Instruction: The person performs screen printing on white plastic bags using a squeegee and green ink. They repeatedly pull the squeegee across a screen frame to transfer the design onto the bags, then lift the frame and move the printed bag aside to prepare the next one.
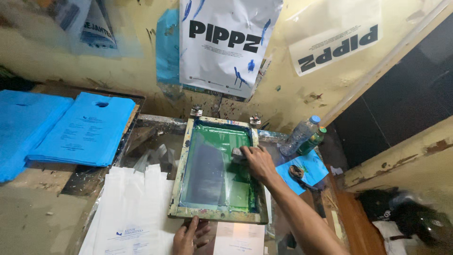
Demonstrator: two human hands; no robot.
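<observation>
Head view: at frame centre, a wooden-framed printing screen [218,172] coated in green ink lies on the tabletop [42,212]. Blue bags [87,130] stack upper left, white bags [132,208] lower left. Right hand [257,160] clenches a squeegee [237,153] on the mesh; left hand [188,236], released, presses flat below the frame.

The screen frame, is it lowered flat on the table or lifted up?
Lowered flat: the screen frame lies level on the table; the right hand presses inside it, the left hand rests at its near edge.

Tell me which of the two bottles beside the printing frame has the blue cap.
The clear plastic bottle, the taller one nearer the wall, has the blue cap. The green bottle leaning against it is shorter, and its cap is not blue.
</observation>
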